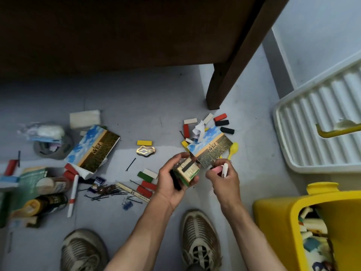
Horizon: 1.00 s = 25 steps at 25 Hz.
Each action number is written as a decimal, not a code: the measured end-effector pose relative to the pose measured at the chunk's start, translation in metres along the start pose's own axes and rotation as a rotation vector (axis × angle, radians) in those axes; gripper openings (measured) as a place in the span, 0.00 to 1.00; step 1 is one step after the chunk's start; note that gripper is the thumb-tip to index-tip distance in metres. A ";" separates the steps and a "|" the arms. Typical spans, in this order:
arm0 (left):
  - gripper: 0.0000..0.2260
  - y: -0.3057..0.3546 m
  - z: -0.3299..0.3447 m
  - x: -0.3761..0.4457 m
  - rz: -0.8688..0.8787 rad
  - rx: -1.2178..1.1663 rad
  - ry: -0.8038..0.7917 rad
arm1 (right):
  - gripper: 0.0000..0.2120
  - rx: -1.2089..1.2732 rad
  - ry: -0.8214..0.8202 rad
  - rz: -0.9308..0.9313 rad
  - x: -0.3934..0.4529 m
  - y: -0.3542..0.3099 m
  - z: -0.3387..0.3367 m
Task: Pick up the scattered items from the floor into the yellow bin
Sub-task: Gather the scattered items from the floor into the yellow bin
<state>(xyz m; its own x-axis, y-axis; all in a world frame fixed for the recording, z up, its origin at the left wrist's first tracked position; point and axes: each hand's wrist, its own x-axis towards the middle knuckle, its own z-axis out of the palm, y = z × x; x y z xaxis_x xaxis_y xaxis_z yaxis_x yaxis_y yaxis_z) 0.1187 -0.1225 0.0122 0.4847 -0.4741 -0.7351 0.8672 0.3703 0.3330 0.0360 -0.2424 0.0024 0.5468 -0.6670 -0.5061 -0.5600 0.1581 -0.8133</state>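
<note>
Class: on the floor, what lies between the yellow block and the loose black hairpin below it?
In the head view, a gold hair clip lies between the yellow block and the black hairpin; the rest is bare floor.

Bare forearms, 2 beige mesh sneakers (199, 243)

This looks like a room in a home: a grey floor (136, 98) runs under dark brown wooden furniture (121, 32), whose leg (216, 89) stands near the pale wall (322, 26). A white ribbed plastic tray (312, 122) leans by the wall, and small household things (toy blocks, hairpins, packets) lie scattered on the floor
</note>
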 end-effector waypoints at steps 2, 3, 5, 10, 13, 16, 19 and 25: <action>0.11 0.009 0.037 -0.013 -0.012 0.085 -0.066 | 0.10 0.264 -0.056 -0.044 -0.020 -0.039 -0.008; 0.11 0.012 0.060 -0.022 -0.014 0.132 -0.111 | 0.10 0.369 -0.062 -0.063 -0.030 -0.059 -0.019; 0.09 0.013 0.109 -0.047 -0.015 0.239 -0.228 | 0.10 0.505 -0.040 -0.102 -0.053 -0.091 -0.055; 0.09 -0.044 0.207 -0.109 -0.118 0.531 -0.442 | 0.10 0.569 0.132 -0.249 -0.118 -0.106 -0.172; 0.10 -0.105 0.235 -0.134 -0.185 0.760 -0.466 | 0.08 0.530 0.244 -0.213 -0.148 -0.080 -0.231; 0.22 -0.148 0.239 -0.137 -0.286 0.950 -0.462 | 0.13 0.445 0.238 -0.100 -0.162 -0.045 -0.270; 0.32 -0.150 0.232 -0.126 -0.306 0.999 -0.490 | 0.16 0.432 0.217 -0.059 -0.163 -0.029 -0.281; 0.19 -0.100 0.199 -0.103 0.168 0.789 -0.288 | 0.21 0.419 0.108 -0.143 -0.133 -0.049 -0.227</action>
<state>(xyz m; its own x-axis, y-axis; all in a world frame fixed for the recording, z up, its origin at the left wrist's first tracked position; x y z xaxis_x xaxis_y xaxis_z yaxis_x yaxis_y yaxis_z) 0.0050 -0.2695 0.1726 0.5309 -0.6870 -0.4962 0.5552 -0.1604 0.8161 -0.1506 -0.3262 0.1743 0.5196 -0.7725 -0.3651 -0.1707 0.3248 -0.9302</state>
